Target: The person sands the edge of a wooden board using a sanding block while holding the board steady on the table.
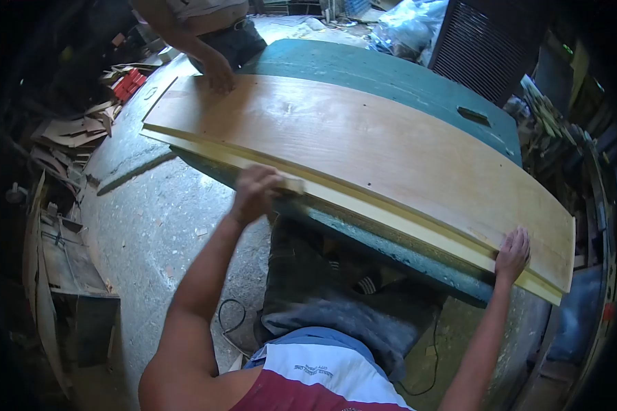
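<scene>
A long, pale wooden panel (336, 130) with a stepped near edge lies across a green worktable (336, 58). My left hand (252, 194) is closed around a small block-shaped tool (291, 185), pale on top and darker below. Motion smears the tool, so its exact kind does not show. It is at the panel's near edge, left of my body; contact with the edge is unclear. Toward the panel's right end, my right hand (513, 255) grips the near edge, its fingers over the top face.
Across the table, another person's hand (219, 74) rests on the panel's far left end. Wood scraps (75, 130) and a red object (128, 85) lie at left. A dark slatted panel (483, 51) stands behind, beside plastic wrapping (408, 27). A cable (232, 318) lies on the floor.
</scene>
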A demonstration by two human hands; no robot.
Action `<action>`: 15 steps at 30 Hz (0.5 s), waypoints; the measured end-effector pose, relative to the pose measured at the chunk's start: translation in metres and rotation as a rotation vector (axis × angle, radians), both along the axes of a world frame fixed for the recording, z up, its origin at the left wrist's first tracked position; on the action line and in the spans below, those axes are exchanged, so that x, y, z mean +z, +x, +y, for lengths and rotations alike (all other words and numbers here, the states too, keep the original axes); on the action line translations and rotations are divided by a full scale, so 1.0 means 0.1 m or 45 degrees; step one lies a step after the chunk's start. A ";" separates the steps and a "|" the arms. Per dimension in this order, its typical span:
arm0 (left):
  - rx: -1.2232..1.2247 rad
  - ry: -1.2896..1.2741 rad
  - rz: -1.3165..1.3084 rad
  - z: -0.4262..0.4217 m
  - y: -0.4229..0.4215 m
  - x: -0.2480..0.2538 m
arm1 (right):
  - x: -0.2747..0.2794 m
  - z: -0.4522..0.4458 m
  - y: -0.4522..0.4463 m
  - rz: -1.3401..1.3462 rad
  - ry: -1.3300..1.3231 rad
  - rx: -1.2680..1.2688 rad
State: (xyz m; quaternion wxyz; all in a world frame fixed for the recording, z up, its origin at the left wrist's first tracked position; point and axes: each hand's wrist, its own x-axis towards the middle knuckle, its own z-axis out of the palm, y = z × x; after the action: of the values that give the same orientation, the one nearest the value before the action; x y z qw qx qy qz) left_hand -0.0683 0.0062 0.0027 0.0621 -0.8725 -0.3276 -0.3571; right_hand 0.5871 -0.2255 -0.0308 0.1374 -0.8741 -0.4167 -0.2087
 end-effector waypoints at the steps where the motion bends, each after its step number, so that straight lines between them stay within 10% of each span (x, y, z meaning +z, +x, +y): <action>1: -0.085 0.008 -0.028 -0.12 0.34 -0.03 | 0.01 0.00 0.02 -0.008 0.010 0.026; 7: -0.457 -0.020 0.074 -0.81 1.75 0.10 | 0.04 -0.06 0.03 -0.017 0.029 0.060; 15: -0.171 0.028 0.196 -0.03 -0.04 0.19 | 0.05 0.01 -0.09 -0.068 0.075 0.033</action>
State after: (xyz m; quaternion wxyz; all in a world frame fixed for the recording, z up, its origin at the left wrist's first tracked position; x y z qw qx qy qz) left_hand -0.0727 0.0036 0.0212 0.0726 -0.9166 -0.2586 -0.2960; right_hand 0.5784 -0.2241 -0.0263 0.1547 -0.8582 -0.4251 -0.2424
